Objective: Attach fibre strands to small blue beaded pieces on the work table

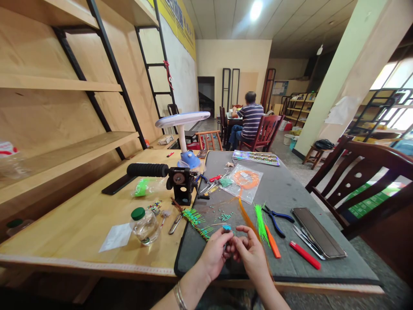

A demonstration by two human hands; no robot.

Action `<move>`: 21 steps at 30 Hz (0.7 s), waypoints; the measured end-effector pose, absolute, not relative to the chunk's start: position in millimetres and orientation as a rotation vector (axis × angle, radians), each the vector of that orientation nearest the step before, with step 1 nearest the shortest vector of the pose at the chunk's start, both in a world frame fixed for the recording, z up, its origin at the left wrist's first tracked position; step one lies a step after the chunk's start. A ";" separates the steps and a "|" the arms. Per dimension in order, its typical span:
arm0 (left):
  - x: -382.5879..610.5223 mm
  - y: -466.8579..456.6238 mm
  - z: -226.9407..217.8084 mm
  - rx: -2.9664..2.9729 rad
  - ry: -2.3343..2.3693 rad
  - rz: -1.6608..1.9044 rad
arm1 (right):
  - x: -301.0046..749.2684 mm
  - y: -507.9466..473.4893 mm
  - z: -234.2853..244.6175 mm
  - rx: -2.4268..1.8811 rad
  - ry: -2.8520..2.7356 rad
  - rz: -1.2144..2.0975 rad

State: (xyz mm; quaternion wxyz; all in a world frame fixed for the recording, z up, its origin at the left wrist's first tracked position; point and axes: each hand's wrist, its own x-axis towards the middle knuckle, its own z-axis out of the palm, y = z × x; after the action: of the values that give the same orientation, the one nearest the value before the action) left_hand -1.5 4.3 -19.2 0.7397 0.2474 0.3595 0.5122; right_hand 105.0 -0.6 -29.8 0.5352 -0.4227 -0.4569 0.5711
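Observation:
Over the front of the grey mat, my left hand is closed round a small teal-blue piece that pokes out above the fingers. My right hand meets it, thumb and fingers pinched together; what they hold is too small to make out. Left of my hands lies a row of green-tipped strands. Behind them are loose teal beads and a thin wooden stick. Just right of my right hand are a bundle of bright green strands and an orange-handled tool.
Blue-handled pliers, tweezers, a red lighter-like stick and a dark flat case lie right. Left stand a green-lidded jar and a black winding device. A bagged orange coil lies behind. Another person sits far back.

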 end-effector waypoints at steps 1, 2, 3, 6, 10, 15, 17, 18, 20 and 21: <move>-1.5 4.1 -19.4 0.557 0.779 1.120 | 105.1 -0.4 -29.5 -1.008 -1.079 1.362; -1.6 3.8 -19.7 0.572 0.772 1.116 | 105.3 -0.1 -29.1 -1.007 -1.070 1.363; -1.7 3.6 -19.9 0.589 0.771 1.115 | 105.7 0.3 -28.8 -1.006 -1.061 1.363; -2.3 2.5 -20.3 0.648 0.803 1.126 | 107.0 1.4 -28.1 -0.998 -1.046 1.361; -2.7 1.2 -19.5 0.728 0.886 1.143 | 107.9 2.0 -28.5 -1.002 -1.046 1.350; -2.4 -0.5 -9.0 0.749 0.961 1.174 | 110.1 1.9 -27.1 -1.008 -1.055 1.340; -1.7 -1.3 -3.6 0.769 0.940 1.197 | 112.0 2.2 -25.2 -1.015 -1.068 1.339; -1.3 -1.7 -1.5 0.782 0.926 1.203 | 113.1 2.4 -24.1 -1.020 -1.076 1.335; -0.5 -2.5 0.5 0.819 0.908 1.214 | 115.1 3.0 -22.0 -1.022 -1.095 1.324; -0.1 -2.8 0.5 0.838 0.909 1.218 | 115.9 3.5 -21.2 -1.019 -1.104 1.319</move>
State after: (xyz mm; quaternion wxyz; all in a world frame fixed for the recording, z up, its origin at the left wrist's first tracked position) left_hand -0.1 -2.8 0.5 0.6465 0.3684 0.3998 0.5352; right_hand 115.9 3.5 -21.2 0.5408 -0.4289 -0.4645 0.5549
